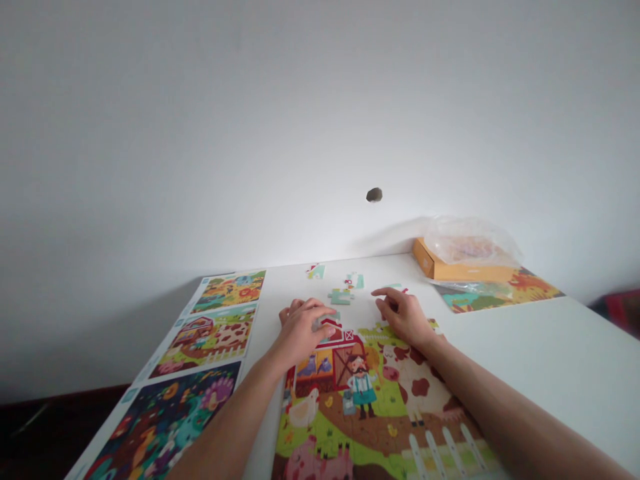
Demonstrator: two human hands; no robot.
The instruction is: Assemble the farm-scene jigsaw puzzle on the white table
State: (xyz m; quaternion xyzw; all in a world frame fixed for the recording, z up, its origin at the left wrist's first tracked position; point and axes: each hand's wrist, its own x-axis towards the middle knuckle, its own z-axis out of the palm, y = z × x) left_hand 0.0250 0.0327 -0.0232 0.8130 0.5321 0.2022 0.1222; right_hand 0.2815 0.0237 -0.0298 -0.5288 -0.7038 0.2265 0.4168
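A partly assembled farm jigsaw puzzle [373,427] lies on the white table, showing a farmer, a cow, a chicken, a pig and a red barn. At its upper left edge, my left hand [304,328] has thumb and index finger around a pale green puzzle piece [336,317], just above the barn roof. The fingers partly cover that piece. My right hand [404,315] hovers over the upper right edge near the cow, index finger stretched out and the others curled, with nothing visible in it. Beyond the hands lies a loose green puzzle piece [341,296].
More loose pieces [355,280] lie toward the wall, one piece [316,271] farther left. A reference sheet [203,347] with three pictures runs along the left. At back right, an orange box [450,269] bears a clear plastic bag [470,240], beside a dinosaur picture [505,293].
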